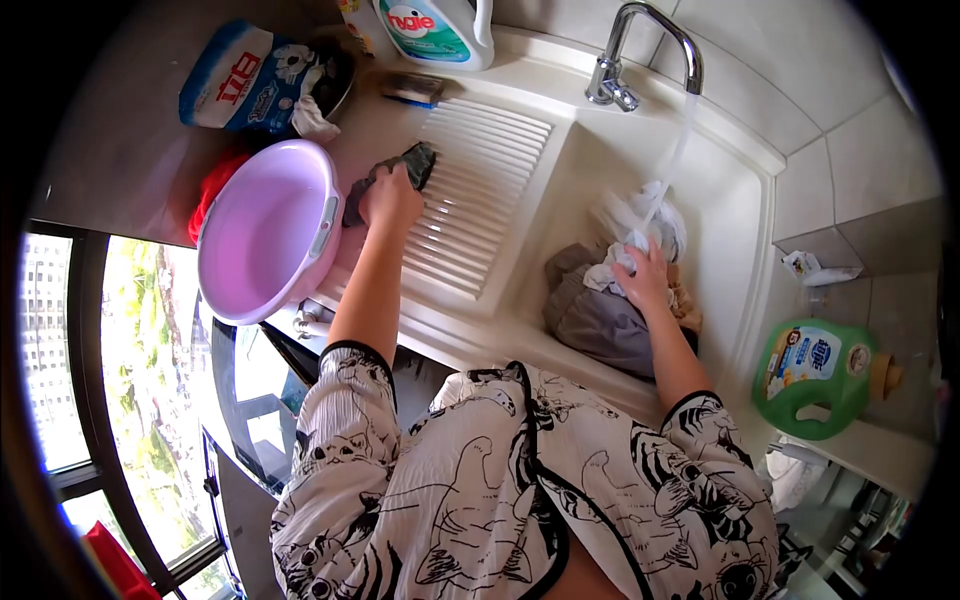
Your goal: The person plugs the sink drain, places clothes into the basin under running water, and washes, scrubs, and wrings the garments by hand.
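My left hand (391, 200) is closed on a dark grey cloth (417, 164) at the left edge of the ribbed washboard (480, 190), beside the purple basin (265, 230). In the sink, my right hand (645, 278) has its fingers closed on a white cloth (606, 272). Water runs from the faucet (650, 45) onto white fabric just above that hand. Under and around the right hand lie grey-purple clothes (600, 325) and a tan cloth (686, 305).
A green detergent bottle (815, 375) stands right of the sink (735, 200). At the back are a white bottle (435, 35), a brush (412, 89) and a blue-and-white package (235, 80). A window (150, 400) is at the left.
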{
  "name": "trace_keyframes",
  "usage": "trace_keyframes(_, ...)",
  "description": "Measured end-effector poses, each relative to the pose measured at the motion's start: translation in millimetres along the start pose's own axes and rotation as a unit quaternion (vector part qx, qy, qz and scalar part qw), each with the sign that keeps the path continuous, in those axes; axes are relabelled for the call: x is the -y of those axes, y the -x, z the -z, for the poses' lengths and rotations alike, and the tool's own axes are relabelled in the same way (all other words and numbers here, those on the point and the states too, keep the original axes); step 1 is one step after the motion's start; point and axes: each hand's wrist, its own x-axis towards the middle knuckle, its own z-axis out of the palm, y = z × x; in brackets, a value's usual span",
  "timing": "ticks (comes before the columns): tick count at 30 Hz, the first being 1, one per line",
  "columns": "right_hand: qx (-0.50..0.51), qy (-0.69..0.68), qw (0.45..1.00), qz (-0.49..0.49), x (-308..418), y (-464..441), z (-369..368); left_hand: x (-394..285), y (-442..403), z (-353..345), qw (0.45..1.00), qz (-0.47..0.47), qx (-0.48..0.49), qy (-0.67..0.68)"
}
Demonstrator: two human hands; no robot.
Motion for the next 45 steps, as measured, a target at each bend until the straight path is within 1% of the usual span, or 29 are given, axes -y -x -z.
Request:
trace_keyframes(1, -0.003, -0.002, 1.000, -0.002, -2.6, -0.5, -1.5, 2.7, -10.5, -9.7, 0.999, -0.009, -0.038, 0.000)
trace_keyframes(2, -0.006, -0.008, 1.000, -0.002, -4.5, -0.4, -2.8, 6.8, -22.8, -11.2, 0.999, -0.013, -0.040, -0.001)
trace_keyframes(4, -0.010, -0.014, 1.000, -0.006, -6.3, 1.9, -3.0, 12.2, -42.8, -11.1, 0.990, -0.017, -0.116, 0.082)
trace_keyframes(5, -0.006, -0.023, 1.000, -0.014, -5.0, 1.6, -1.9, 8.0, -47.9, -2.1, 0.974, 0.024, -0.178, 0.137)
trace_keyframes(7, -0.003, -0.030, 0.999, -0.024, -3.8, -0.1, -1.8, 11.4, -66.6, 12.7, 0.939, -0.022, -0.281, 0.196)
trace_keyframes(8, -0.009, -0.027, 0.999, -0.014, -5.5, -0.7, -4.5, 9.4, -71.3, 23.6, 0.926, -0.045, -0.321, 0.191)
trace_keyframes(9, -0.014, -0.024, 1.000, -0.007, -7.6, -0.3, -5.6, 4.8, -74.3, 33.0, 0.919, -0.055, -0.316, 0.230)
trace_keyframes(10, -0.014, -0.018, 1.000, -0.017, -10.2, -0.3, -7.2, 4.1, -77.4, 32.2, 0.912, -0.093, -0.340, 0.211)
trace_keyframes(12, -0.006, -0.022, 1.000, -0.010, -10.4, -1.7, -6.5, -12.7, -61.8, 40.4, 0.918, -0.107, -0.311, 0.222)
trace_keyframes(14, -0.005, -0.024, 0.999, -0.031, -5.6, 1.1, 0.0, -21.1, -41.2, 30.7, 0.917, -0.159, -0.308, 0.196)
trace_keyframes(15, 0.000, -0.034, 0.999, -0.034, -2.8, 1.5, 2.5, -22.0, -30.4, 16.0, 0.900, -0.208, -0.316, 0.218)
trace_keyframes(18, 0.003, -0.030, 0.999, -0.045, -2.4, 0.0, 2.1, -35.1, 36.4, -7.2, 0.909, -0.265, -0.214, 0.240)
trace_keyframes(19, 0.003, -0.028, 0.998, -0.048, -6.7, -5.3, 1.1, -40.0, 60.6, -6.7, 0.922, -0.265, -0.169, 0.227)
trace_keyframes(21, 0.012, -0.146, 0.984, -0.099, -20.5, -22.0, -4.0, -44.9, 102.2, -5.7, 0.944, -0.250, -0.092, 0.194)
trace_keyframes(22, 0.013, -0.143, 0.984, -0.101, -29.0, -30.4, -6.4, -41.7, 116.4, -6.8, 0.945, -0.261, -0.080, 0.183)
trace_keyframes(24, -0.041, -0.142, 0.983, -0.105, -49.2, -47.1, -14.3, -39.5, 142.7, -5.4, 0.947, -0.250, -0.037, 0.199)
trace_keyframes(26, -0.030, -0.104, 0.988, -0.112, -45.2, -55.0, -12.9, -38.1, 162.0, -9.2, 0.941, -0.253, -0.021, 0.225)
trace_keyframes(28, 0.107, -0.067, 0.984, -0.129, 5.6, -50.8, 17.3, -35.5, 175.1, -9.5, 0.935, -0.252, -0.005, 0.250)
trace_keyframes(29, 0.110, -0.064, 0.984, -0.127, 25.0, -45.1, 20.7, -35.1, 181.6, -9.9, 0.934, -0.242, 0.003, 0.264)
trace_keyframes(31, 0.103, 0.043, 0.993, 0.042, 51.8, -29.8, 23.3, -35.3, 191.9, -8.1, 0.938, -0.233, 0.009, 0.256)
trace_keyframes(32, 0.105, 0.047, 0.992, 0.044, 53.4, -22.5, 19.1, -35.2, 194.2, -5.5, 0.938, -0.231, 0.009, 0.259)
trace_keyframes(34, 0.034, 0.067, 0.984, 0.163, 54.0, -8.9, 6.7, -32.8, 197.1, -0.6, 0.942, -0.251, -0.001, 0.223)
trace_keyframes(36, 0.038, 0.050, 0.982, 0.175, 50.6, -6.2, 9.6, -29.9, 196.4, -0.5, 0.944, -0.255, -0.007, 0.209)
trace_keyframes(39, 0.085, -0.011, 0.986, 0.145, 39.4, -9.3, 19.7, -28.0, 196.1, -5.7, 0.944, -0.259, -0.007, 0.204)
trace_keyframes(41, 0.164, -0.074, 0.978, 0.106, 29.8, -20.4, 27.0, -30.9, 195.7, -7.5, 0.944, -0.255, -0.003, 0.211)
trace_keyframes(42, 0.166, -0.075, 0.977, 0.108, 27.0, -25.5, 24.8, -34.7, 195.7, -7.1, 0.944, -0.258, 0.004, 0.205)
trace_keyframes(43, 0.077, -0.104, 0.991, 0.018, 23.9, -30.4, 19.0, -36.6, 195.2, -6.5, 0.945, -0.261, 0.011, 0.199)
trace_keyframes(44, -0.013, -0.131, 0.989, -0.073, 17.9, -35.4, 10.3, -36.2, 195.0, -5.6, 0.945, -0.259, 0.012, 0.198)
trace_keyframes(45, -0.062, -0.044, 0.996, -0.049, -5.2, -43.3, -12.0, -36.2, 195.2, -4.9, 0.946, -0.255, 0.012, 0.202)
